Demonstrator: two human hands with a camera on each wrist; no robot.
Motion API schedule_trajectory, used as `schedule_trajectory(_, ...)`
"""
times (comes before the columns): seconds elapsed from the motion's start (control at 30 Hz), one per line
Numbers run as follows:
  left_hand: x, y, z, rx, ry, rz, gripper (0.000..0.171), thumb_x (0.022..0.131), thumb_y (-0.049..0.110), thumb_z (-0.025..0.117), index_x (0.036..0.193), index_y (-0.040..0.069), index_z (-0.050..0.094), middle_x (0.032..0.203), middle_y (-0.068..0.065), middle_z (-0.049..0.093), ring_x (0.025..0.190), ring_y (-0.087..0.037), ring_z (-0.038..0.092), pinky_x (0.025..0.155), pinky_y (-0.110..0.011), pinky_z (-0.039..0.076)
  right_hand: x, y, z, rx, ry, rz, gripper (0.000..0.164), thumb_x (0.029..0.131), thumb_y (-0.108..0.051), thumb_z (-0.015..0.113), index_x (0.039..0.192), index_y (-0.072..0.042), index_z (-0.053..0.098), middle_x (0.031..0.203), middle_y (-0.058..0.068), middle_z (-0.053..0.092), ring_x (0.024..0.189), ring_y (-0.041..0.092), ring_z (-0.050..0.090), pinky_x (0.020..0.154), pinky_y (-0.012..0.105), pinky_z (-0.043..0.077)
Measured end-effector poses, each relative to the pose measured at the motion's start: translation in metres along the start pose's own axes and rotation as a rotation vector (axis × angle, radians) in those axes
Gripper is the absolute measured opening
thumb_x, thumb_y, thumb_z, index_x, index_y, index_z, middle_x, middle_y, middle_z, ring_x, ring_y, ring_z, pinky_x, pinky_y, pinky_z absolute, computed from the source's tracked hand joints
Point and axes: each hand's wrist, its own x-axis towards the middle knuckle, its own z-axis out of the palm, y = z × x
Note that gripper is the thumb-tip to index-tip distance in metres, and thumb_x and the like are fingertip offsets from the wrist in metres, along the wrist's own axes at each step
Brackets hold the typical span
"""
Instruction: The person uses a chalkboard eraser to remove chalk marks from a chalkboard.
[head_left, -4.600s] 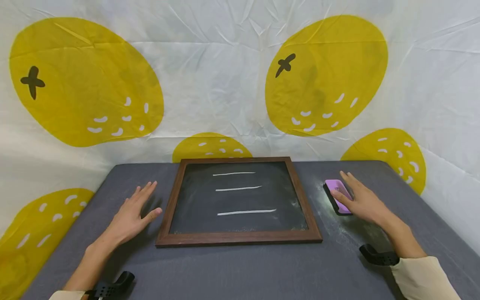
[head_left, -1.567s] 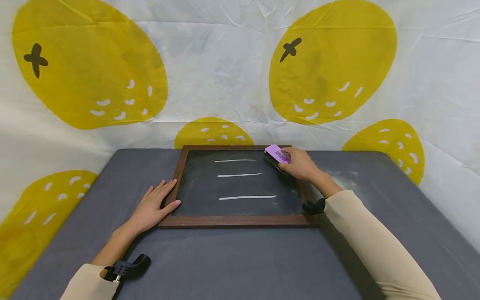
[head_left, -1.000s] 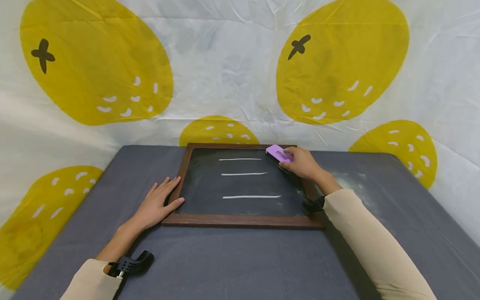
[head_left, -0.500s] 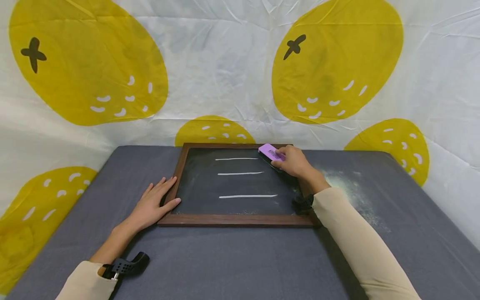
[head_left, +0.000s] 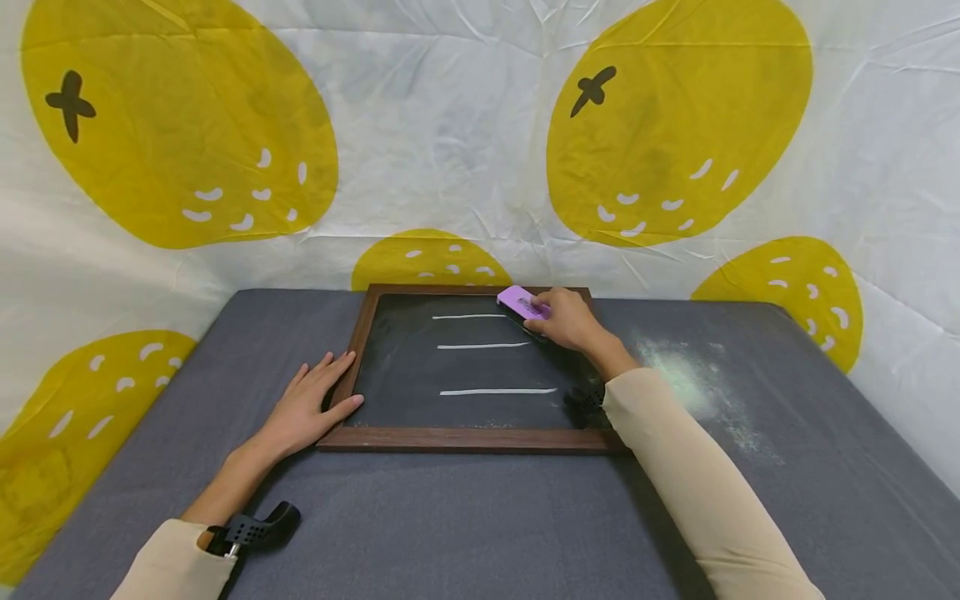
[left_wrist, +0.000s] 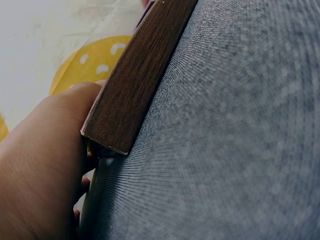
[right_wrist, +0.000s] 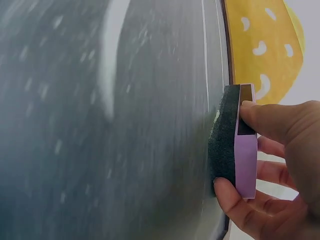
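Observation:
A chalkboard (head_left: 420, 375) in a brown wooden frame lies on the grey-covered table, with three white chalk lines across it. My right hand (head_left: 572, 320) grips a purple chalkboard eraser (head_left: 517, 298) near the board's top right. In the right wrist view, the black felt of the eraser (right_wrist: 245, 160) lies against the board, thumb and fingers along its sides. The eraser covers the right end of the top line (head_left: 468, 317). On the frame's left side rests my left hand (head_left: 303, 410), fingers extended. The left wrist view shows that hand (left_wrist: 45, 160) beside a frame corner (left_wrist: 120, 110).
Pale chalk dust (head_left: 693, 379) marks the tablecloth (head_left: 450, 525) right of the board. Behind the table hangs a white cloth (head_left: 442, 125) printed with yellow fruit. A black wrist camera (head_left: 258, 529) sits on the left wrist.
From lying on the table at right, the eraser was picked up and brought onto the board, then slid left onto the top line's end. The left hand moved onto the frame.

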Motion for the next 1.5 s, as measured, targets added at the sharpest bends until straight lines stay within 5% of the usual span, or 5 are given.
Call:
schedule_trajectory(0.97,-0.001,-0.005,0.001,0.001,0.01,0.018,0.071,0.096,0.039,0.057,0.151,0.005,0.029,0.149,-0.021,0.034,0.141,-0.038,0.02,0.112,-0.056,0.007,0.035,-0.078,0.035,-0.08,-0.081,-0.045,0.049,0.091,-0.023,0.067,0.134,-0.002,0.057,0.116,0.018,0.061,0.102,0.03,0.054,0.093,0.041,0.042)
schedule_trajectory(1.5,0.0,-0.002,0.0,0.02,0.018,0.025,0.07,0.096,0.038,0.057,0.15,0.003,0.03,0.148,-0.022,0.034,0.14,-0.039,0.022,0.111,-0.058,0.008,0.041,-0.106,0.049,-0.09,-0.091,-0.071,0.048,0.094,-0.022,0.062,0.138,-0.005,0.053,0.126,0.017,0.057,0.112,0.034,0.053,0.1,0.042,0.039)
